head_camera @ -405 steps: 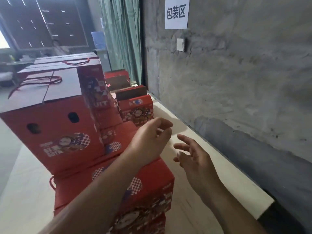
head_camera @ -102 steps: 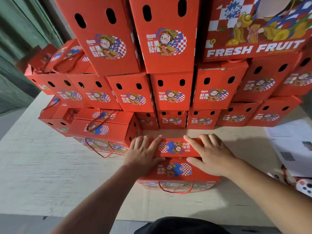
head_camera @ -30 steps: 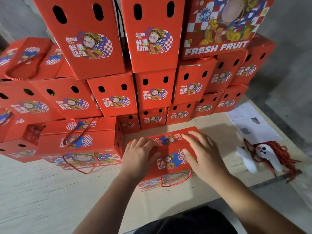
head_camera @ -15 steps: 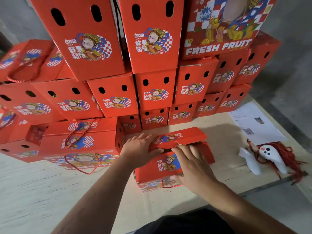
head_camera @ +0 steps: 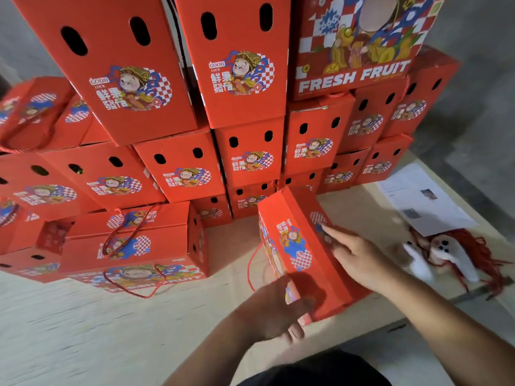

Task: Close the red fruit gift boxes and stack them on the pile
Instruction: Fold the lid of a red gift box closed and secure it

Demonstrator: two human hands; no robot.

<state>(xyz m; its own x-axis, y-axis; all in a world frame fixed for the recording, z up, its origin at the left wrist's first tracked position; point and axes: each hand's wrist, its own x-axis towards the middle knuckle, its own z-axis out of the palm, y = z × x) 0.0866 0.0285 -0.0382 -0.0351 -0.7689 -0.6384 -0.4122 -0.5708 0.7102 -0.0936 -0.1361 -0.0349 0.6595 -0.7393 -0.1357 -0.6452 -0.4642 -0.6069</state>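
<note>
Between both hands' grip lies the tilted box [head_camera: 303,254].

Two hands are at work here, the left hand [head_camera: 274,309] and the right hand [head_camera: 359,260], on one red box [head_camera: 302,252] standing apart from the pile [head_camera: 245,79]. The pile holds too many red boxes to count exactly, well over a dozen faces. One sheet of paper [head_camera: 423,199] lies on the table [head_camera: 83,330], beside two white controllers [head_camera: 440,260].
</note>
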